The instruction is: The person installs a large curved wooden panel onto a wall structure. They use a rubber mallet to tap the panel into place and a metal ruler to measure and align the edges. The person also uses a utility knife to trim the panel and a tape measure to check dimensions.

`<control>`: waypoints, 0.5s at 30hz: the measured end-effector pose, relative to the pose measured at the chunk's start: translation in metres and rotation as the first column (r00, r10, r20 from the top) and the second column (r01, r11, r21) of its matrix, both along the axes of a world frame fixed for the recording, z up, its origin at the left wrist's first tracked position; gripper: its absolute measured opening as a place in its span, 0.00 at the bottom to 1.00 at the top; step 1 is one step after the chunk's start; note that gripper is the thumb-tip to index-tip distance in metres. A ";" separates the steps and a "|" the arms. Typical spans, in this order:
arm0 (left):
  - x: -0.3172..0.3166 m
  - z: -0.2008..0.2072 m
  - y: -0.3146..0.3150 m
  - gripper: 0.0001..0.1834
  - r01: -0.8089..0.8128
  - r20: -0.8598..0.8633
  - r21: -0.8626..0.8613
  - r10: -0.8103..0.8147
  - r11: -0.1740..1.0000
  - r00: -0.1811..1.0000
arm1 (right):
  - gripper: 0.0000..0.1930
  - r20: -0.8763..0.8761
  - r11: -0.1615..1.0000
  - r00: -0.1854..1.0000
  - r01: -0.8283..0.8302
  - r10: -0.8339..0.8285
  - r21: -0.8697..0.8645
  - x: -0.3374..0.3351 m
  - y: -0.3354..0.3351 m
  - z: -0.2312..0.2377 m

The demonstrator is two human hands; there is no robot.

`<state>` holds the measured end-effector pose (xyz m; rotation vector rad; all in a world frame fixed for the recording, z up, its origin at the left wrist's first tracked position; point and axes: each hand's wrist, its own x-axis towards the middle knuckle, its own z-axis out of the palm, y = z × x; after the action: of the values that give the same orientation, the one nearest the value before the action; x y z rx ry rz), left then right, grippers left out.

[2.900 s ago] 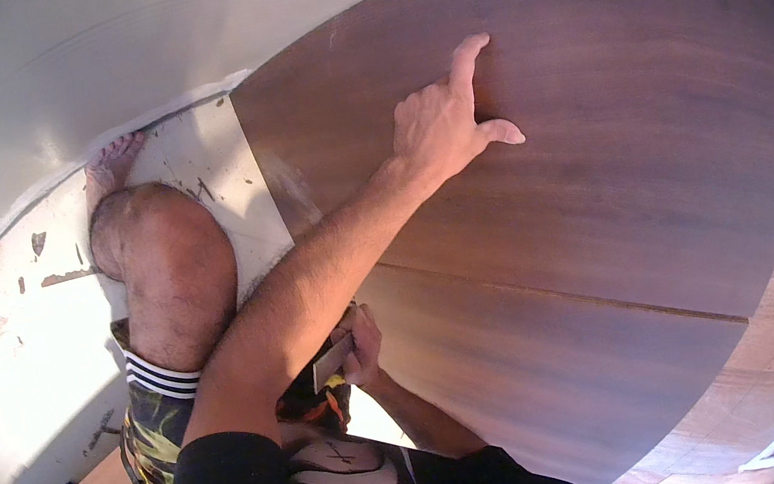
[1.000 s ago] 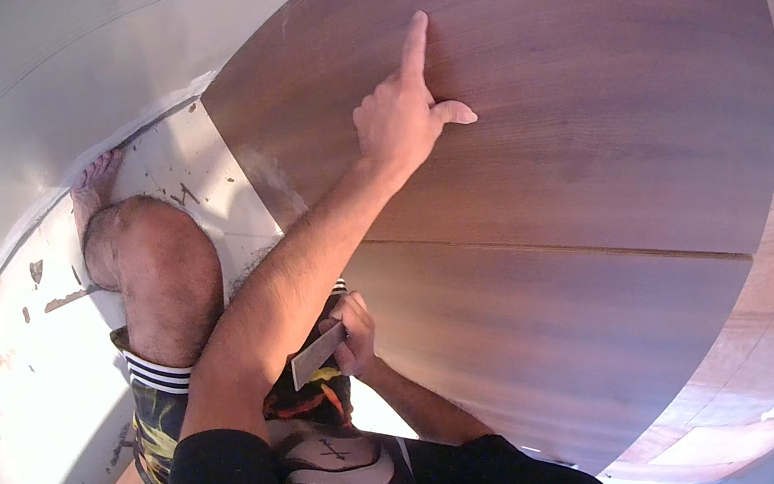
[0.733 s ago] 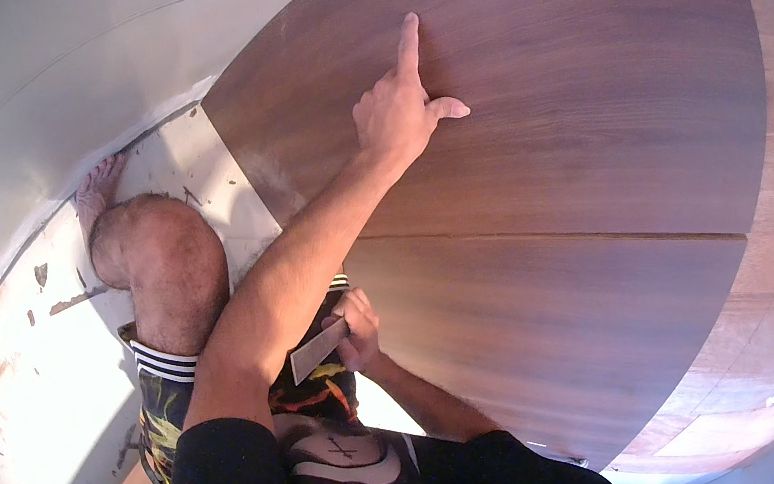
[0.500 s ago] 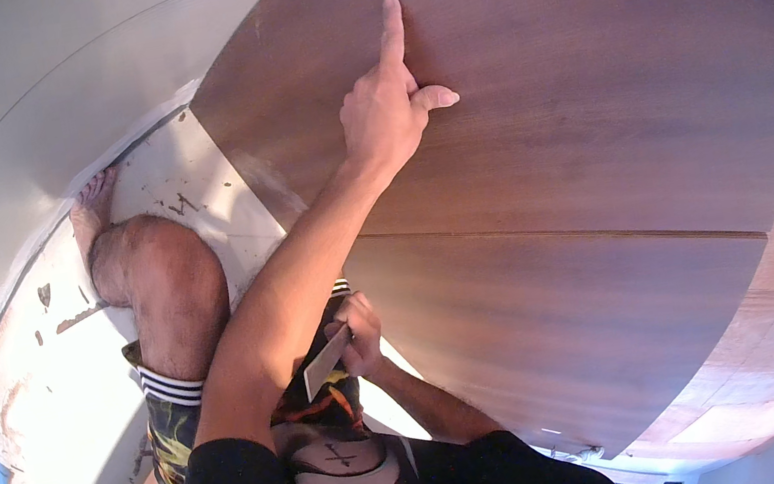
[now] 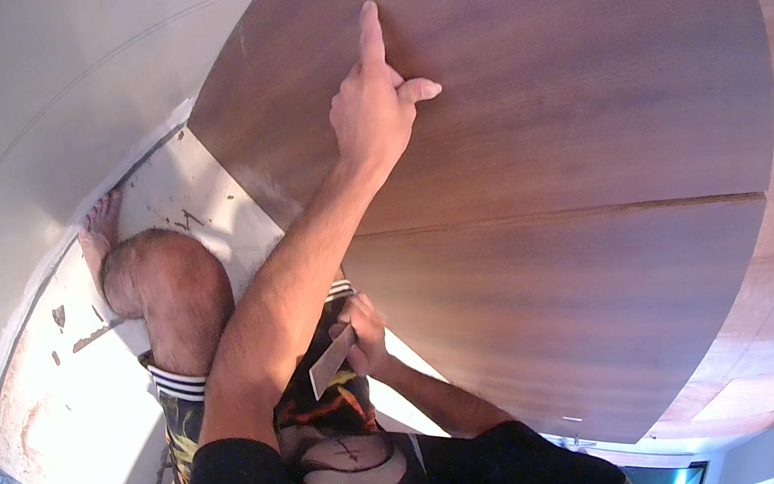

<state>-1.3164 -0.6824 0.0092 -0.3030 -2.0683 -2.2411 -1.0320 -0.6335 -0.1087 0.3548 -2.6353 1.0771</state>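
Note:
My left hand (image 5: 373, 107) is over a large brown wood-grain panel (image 5: 538, 107). Its index finger is stretched toward the far edge and the thumb sticks out to the right. The other fingers look curled under and are partly hidden. Whether the fingertip presses on the panel is hard to tell. Close to my lap, my right hand (image 5: 366, 331) is closed around one end of a flat, thin, greyish-tan strip (image 5: 331, 364), whose free end slants down to the left. Its exact kind does not show.
A narrow dark seam (image 5: 555, 213) runs across the brown panel. On the left a pale curved wall (image 5: 81, 98) meets a white floor (image 5: 68, 404) with dark scraps. My bent leg (image 5: 176, 285) rests there. Pinkish plywood (image 5: 765, 324) lies beyond the panel on the right.
My left hand has shifted slightly left in the picture, still with index finger and thumb out. The view has turned a little; my right hand still holds the strip.

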 end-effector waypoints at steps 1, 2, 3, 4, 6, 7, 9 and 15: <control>0.000 0.003 0.000 0.64 0.003 -0.013 -0.028 -0.003 1.000 1.000 | 0.08 0.006 1.000 1.000 0.001 -0.001 0.014 -0.003 0.000 0.001; 0.000 0.006 -0.001 0.65 0.004 -0.026 -0.055 -0.006 0.998 1.000 | 0.06 0.020 1.000 1.000 -0.008 0.007 0.011 0.001 0.003 0.000; 0.001 0.006 -0.002 0.66 0.021 -0.029 -0.095 -0.024 0.995 0.999 | 0.05 0.032 1.000 0.999 -0.016 0.016 0.009 0.005 0.007 -0.001; -0.002 0.004 -0.005 0.66 0.027 -0.041 -0.142 -0.033 0.989 0.999 | 0.06 0.083 1.000 0.997 0.008 -0.008 0.000 0.002 0.006 0.002; -0.008 -0.003 -0.014 0.67 0.038 -0.037 -0.208 -0.046 0.977 0.998 | 0.08 0.073 1.000 0.997 0.023 -0.021 -0.022 -0.021 -0.007 0.030; -0.008 -0.010 -0.018 0.68 0.049 -0.021 -0.228 -0.055 0.972 0.998 | 0.10 -0.006 0.998 0.999 -0.050 0.050 0.036 -0.039 -0.013 0.051; -0.008 -0.022 -0.020 0.68 0.087 0.006 -0.236 -0.088 0.968 0.996 | 0.15 -0.143 0.967 0.969 -0.176 0.204 0.185 -0.084 -0.020 0.099; -0.012 -0.047 -0.028 0.66 0.168 0.006 -0.177 -0.170 0.970 0.985 | 0.24 -0.387 0.815 0.773 -0.276 0.503 0.509 -0.212 -0.035 0.165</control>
<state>-1.3281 -0.7106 -0.0377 -0.5198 -2.3241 -2.1391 -1.2438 -0.6681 0.0567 1.1734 -2.3135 0.3798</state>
